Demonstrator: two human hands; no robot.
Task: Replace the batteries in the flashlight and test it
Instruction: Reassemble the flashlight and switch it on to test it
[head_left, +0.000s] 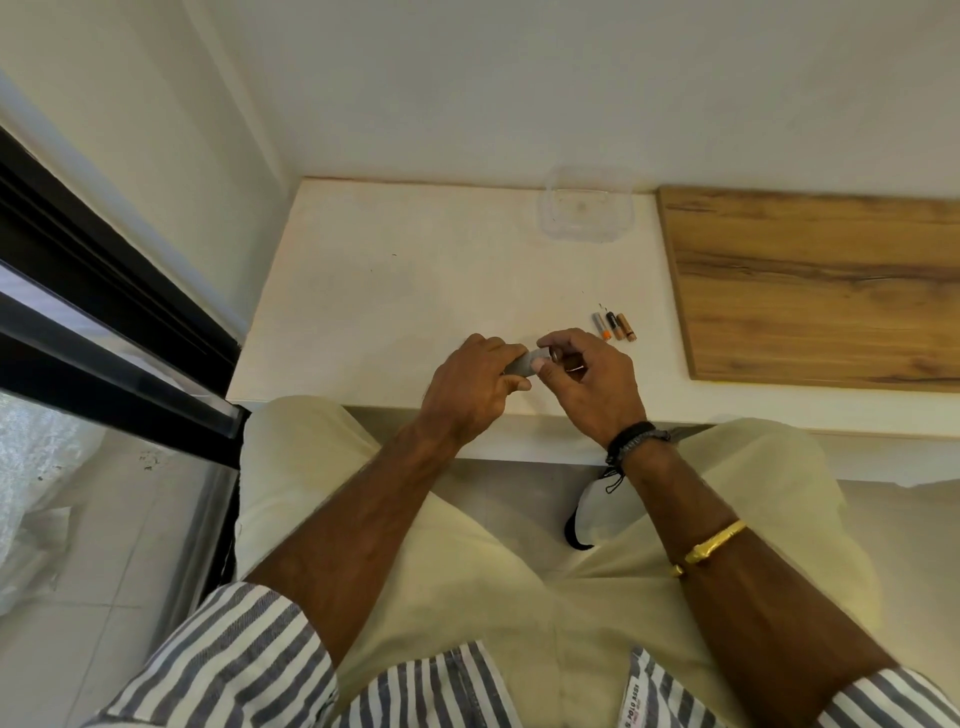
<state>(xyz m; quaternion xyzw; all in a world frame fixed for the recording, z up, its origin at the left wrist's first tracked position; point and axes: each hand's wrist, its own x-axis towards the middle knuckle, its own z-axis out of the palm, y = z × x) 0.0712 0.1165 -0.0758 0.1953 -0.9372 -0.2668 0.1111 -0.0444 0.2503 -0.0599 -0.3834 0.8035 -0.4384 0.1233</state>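
Striped shirt (249, 649), grey and white, sleeves rolled up, fills the near edge. Cream trousers (457, 561) beyond it, knees apart; person seated at a white table (389, 291). Between the knees lies a white item with a black edge (587, 512); cannot tell what it is.

Both forearms reach forward to the table's near edge. Left hand (470, 387): fingers curled around the grey flashlight (522, 364), gripping its left part, thumb along the near side. Right hand (587, 379): thumb and forefinger pinch the flashlight's right end, other fingers loosely curled behind. A dark round part (555, 355) shows at that end; cap or open tube, cannot tell. Something small and shiny sits in the right palm, too blurred to name. Flashlight is held roughly level, lying left to right, just above the table near its front edge, between the two hands.

Black wristband (631, 441) on the right wrist, gold bangle (711, 545) further up the right forearm.

Three small batteries (615, 326) lie side by side on the table, just beyond and right of the right hand, not touching it. Orange and dark bands on them.

Clear plastic container (589, 210) sits at the table's far edge by the wall. Wooden board (821, 291) lies on the right part of the table, well apart from the hands. Black window frame (104, 291) runs down the left; pale floor tiles (104, 545) below it.
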